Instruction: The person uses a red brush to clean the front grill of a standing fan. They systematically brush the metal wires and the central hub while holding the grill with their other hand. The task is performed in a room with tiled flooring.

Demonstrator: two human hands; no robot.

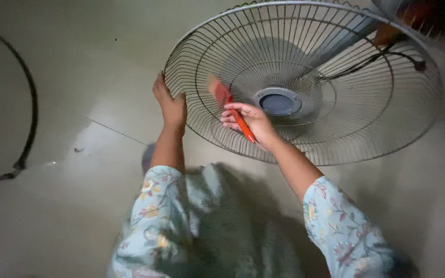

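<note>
A person's left hand is gripping the rim of a wire fan guard held above the floor, while the right hand, grip clamped, is pressing an orange-handled brush against its wires.

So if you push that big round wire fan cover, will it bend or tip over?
The round grey wire fan guard is mostly gaps, so probably light. Its thin wires might flex slightly. The left hand grips its rim, suggesting it would tip if let go.

Pale glossy floor; black ring lying at left.
</note>
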